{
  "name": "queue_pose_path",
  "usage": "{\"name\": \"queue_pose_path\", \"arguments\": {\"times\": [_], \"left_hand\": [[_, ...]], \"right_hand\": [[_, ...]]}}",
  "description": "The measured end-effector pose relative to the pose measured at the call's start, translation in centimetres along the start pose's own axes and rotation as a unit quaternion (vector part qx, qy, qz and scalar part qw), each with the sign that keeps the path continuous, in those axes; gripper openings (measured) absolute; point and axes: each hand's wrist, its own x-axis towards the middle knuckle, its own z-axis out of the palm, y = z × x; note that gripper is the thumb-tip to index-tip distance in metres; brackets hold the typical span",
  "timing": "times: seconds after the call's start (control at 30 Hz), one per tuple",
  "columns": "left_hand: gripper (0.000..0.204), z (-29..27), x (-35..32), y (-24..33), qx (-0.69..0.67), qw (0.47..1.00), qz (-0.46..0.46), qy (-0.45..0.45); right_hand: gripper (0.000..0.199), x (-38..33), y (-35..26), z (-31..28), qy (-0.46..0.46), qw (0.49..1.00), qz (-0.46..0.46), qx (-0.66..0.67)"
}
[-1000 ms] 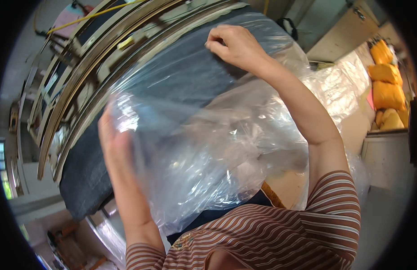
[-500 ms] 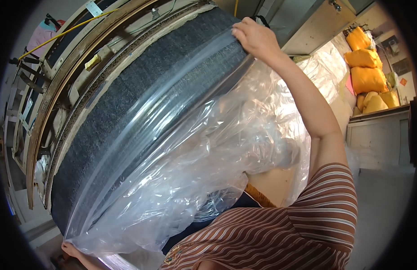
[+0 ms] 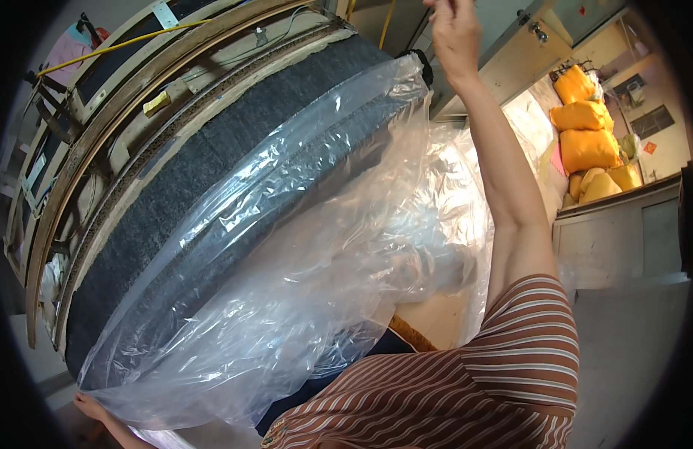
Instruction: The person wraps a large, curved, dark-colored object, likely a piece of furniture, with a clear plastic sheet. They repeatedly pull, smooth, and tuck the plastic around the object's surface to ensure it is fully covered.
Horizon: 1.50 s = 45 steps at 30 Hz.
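A clear plastic sheet (image 3: 287, 269) lies over the front part of a dark grey padded surface (image 3: 204, 168) and hangs in loose folds towards my body. At the lower left, my left hand (image 3: 90, 406) pinches the sheet's corner and keeps it pulled taut along the near edge. My right hand (image 3: 457, 41) is raised at the top of the view, apart from the sheet, beyond its far right end. Its fingers are bunched together and partly cut off by the picture's edge, so what they hold, if anything, is hidden.
Wooden rails (image 3: 129, 131) of a frame run along the left, with a yellow cord (image 3: 122, 47) across them. Orange bundles (image 3: 590, 150) are piled at the right, above a pale cabinet (image 3: 601, 243). A door (image 3: 522, 56) with a metal knob stands at the upper right.
My right hand has let go of the sheet's far end and lifted up and away. The sheet there has slackened and wrinkled. My left hand, still gripping, has shifted slightly left.
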Motion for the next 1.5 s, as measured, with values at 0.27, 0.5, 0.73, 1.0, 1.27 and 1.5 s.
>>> {"name": "queue_pose_path", "arguments": {"times": [0.27,0.5,0.73,1.0,1.27,1.5], "left_hand": [[0.047,1.1,0.0,0.4,-0.011,0.999,-0.045,-0.007],[0.048,0.5,1.6,0.0,0.033,0.997,-0.062,-0.037],[0.045,1.4,0.7,0.8,-0.041,0.998,-0.028,-0.043],[0.045,1.9,1.4,1.9,-0.105,0.994,-0.032,-0.021],[0.048,0.9,-1.0,2.8,-0.014,0.994,-0.067,-0.082],[0.032,0.5,0.6,11.7,-0.320,0.937,-0.088,0.106]], "right_hand": [[0.030,-5.5,6.4,-1.0,-0.287,0.947,-0.042,-0.140],[0.018,-5.2,10.5,-0.5,-0.256,0.964,0.049,-0.056],[0.023,-0.2,4.5,-2.9,-0.071,0.997,0.025,-0.029],[0.043,-3.3,6.7,1.3,-0.215,0.881,-0.307,-0.289],[0.056,-4.1,10.7,5.9,-0.425,0.897,0.017,-0.119],[0.062,-0.2,21.0,6.2,-0.460,0.854,0.243,0.009]]}}
